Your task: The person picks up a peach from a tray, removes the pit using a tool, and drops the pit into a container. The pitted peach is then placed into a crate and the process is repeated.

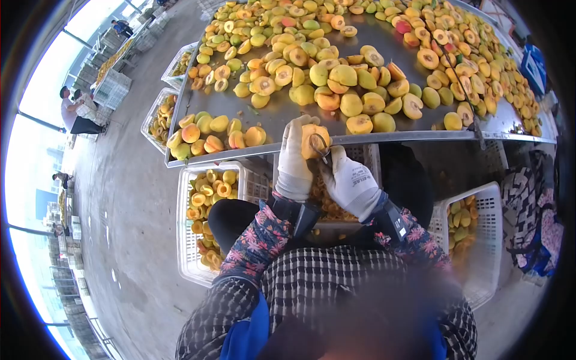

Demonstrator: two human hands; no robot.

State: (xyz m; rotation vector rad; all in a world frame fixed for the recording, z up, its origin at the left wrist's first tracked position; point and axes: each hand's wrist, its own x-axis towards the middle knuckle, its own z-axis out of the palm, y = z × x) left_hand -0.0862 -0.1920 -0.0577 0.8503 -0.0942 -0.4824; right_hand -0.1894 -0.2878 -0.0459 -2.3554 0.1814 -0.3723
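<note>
Grasps an orange-yellow fruit (311, 141) in the curled fingers of the gloved left hand (293, 165), at the near edge of the metal table (384, 37). Grips a small looped tool (324, 154) in the closed fingers of the gloved right hand (353, 183), with the dark loop against the fruit, between the 2 hands. Hides most of the handle inside the right glove. Has a large heap of fruit (342, 76), much of it halved, on the table ahead of the fingers, plus a smaller group (219, 124) to their left, along the same edge. Has a container (337, 226) of orange pieces below the fingers, between 2 dark-clad legs. Has 1 white crate (188, 255) of halved fruit low to the left of the fingers, and 1 more crate (489, 240) low to the right. Wears flowered sleeves (259, 234) behind the fingers. Shares the hall with other people (71, 113), far to the left of the fingers.
</note>
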